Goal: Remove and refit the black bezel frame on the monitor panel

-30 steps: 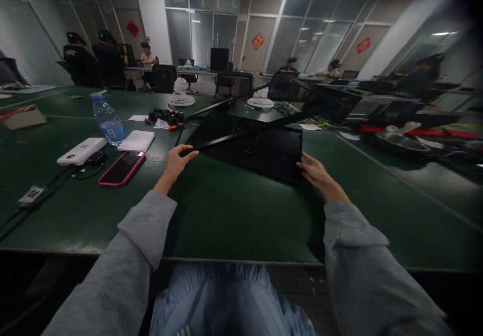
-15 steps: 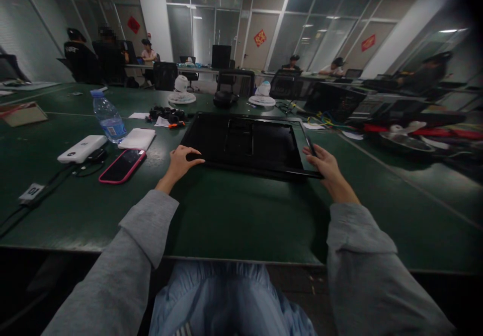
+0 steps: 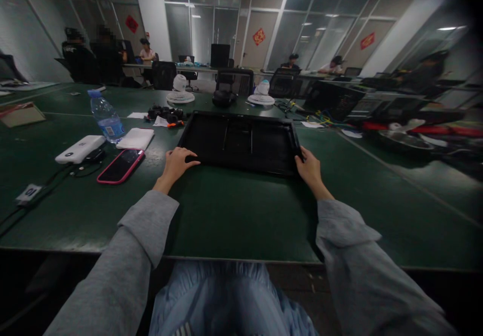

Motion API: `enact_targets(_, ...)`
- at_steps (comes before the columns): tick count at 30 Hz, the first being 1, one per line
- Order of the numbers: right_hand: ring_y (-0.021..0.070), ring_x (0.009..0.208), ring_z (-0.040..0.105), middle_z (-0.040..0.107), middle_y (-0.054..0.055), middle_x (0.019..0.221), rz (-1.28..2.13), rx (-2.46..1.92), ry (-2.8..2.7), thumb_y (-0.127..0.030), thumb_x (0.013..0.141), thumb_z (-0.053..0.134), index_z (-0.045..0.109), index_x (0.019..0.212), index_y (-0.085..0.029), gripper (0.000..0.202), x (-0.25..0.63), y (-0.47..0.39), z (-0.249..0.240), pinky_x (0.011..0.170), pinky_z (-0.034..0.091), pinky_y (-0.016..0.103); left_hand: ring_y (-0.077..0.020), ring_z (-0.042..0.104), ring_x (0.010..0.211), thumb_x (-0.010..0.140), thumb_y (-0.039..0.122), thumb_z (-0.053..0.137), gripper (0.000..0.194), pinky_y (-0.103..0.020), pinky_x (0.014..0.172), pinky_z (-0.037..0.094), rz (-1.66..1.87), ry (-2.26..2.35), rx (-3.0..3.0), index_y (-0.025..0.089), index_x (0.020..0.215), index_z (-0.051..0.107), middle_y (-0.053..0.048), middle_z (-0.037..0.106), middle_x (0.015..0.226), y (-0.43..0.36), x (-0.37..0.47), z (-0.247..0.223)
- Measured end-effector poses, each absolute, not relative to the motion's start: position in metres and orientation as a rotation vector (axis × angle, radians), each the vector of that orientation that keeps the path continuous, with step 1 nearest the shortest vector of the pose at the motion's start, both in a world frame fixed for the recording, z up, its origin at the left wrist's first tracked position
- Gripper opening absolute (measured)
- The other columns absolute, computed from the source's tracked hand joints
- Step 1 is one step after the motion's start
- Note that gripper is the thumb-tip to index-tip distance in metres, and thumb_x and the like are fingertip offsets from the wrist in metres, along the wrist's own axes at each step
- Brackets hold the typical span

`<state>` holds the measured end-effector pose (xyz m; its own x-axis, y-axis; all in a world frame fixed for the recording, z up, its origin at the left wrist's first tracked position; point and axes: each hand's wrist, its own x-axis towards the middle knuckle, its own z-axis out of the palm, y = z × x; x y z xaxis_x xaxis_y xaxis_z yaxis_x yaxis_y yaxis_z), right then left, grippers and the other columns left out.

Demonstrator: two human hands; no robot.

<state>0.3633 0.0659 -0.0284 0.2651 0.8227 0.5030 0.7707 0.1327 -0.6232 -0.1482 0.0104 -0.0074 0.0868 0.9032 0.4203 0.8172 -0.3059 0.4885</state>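
A wide black frame-like panel [image 3: 238, 142] with a raised rim lies on the green table [image 3: 241, 220] in front of me. Its inside shows a central rectangular section. My left hand [image 3: 176, 166] is at its near left corner, with thumb and fingers curved round the edge. At the near right corner, my right hand [image 3: 310, 171] grips the rim, its thumb on the near side. The fingertips under the panel are hidden.
On the left are a pink-edged phone [image 3: 121, 166], white power bank [image 3: 80, 149], water bottle [image 3: 106, 117] and tissue pack [image 3: 136, 139]. Beyond the panel stand two white fans [image 3: 180, 90]. Cables and a pan [image 3: 405, 140] lie right. People sit at far desks.
My right hand has moved left and in towards the panel. The rim part it held raised off the right side now lies flush with the panel. My left hand has barely shifted.
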Motion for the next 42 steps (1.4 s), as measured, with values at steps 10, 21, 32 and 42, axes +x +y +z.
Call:
enact_targets(10, 0.0336, 0.121, 0.072, 0.076, 0.016, 0.129, 0.092, -1.701, -1.426, -0.028, 0.086, 0.068, 0.071, 0.138, -0.016, 0.053, 0.375, 0.069, -0.037, 0.114, 0.051, 0.057, -0.0344, 0.054, 0.144, 0.092, 0.054, 0.071, 0.058, -0.047, 0.121, 0.038, 1.360, 1.802, 1.640, 0.015, 0.136, 0.067, -0.022, 0.063, 0.148, 0.033, -0.161, -0.021)
enact_targets(21, 0.0322, 0.135, 0.064, 0.070, 0.019, 0.140, 0.201, -1.657, -1.468, -0.022, 0.085, 0.062, 0.062, 0.145, -0.012, 0.061, 0.382, 0.074, -0.043, 0.121, 0.044, 0.053, -0.0359, 0.068, 0.116, 0.095, 0.044, 0.064, 0.036, -0.049, 0.106, 0.049, 1.256, 2.175, 1.638, 0.018, 0.116, 0.075, -0.018, 0.076, 0.110, 0.022, -0.167, -0.014)
enact_targets(32, 0.0336, 0.136, 0.062, 0.072, 0.015, 0.135, 0.162, -1.671, -1.475, -0.022, 0.085, 0.055, 0.062, 0.145, -0.019, 0.060, 0.371, 0.073, -0.040, 0.120, 0.045, 0.056, -0.0400, 0.060, 0.122, 0.099, 0.044, 0.058, 0.032, -0.052, 0.106, 0.045, 1.200, 2.306, 1.766, 0.021, 0.113, 0.075, -0.020, 0.071, 0.117, 0.009, -0.152, -0.010)
enact_targets(42, 0.0329, 0.138, 0.061, 0.067, 0.019, 0.143, 0.190, -1.697, -1.440, -0.021, 0.089, 0.053, 0.061, 0.147, -0.014, 0.059, 0.358, 0.067, -0.033, 0.120, 0.045, 0.053, -0.0414, 0.068, 0.119, 0.101, 0.047, 0.055, 0.040, -0.053, 0.101, 0.046, 1.138, 2.259, 1.595, 0.021, 0.128, 0.071, -0.022, 0.076, 0.121, 0.011, -0.153, -0.012)
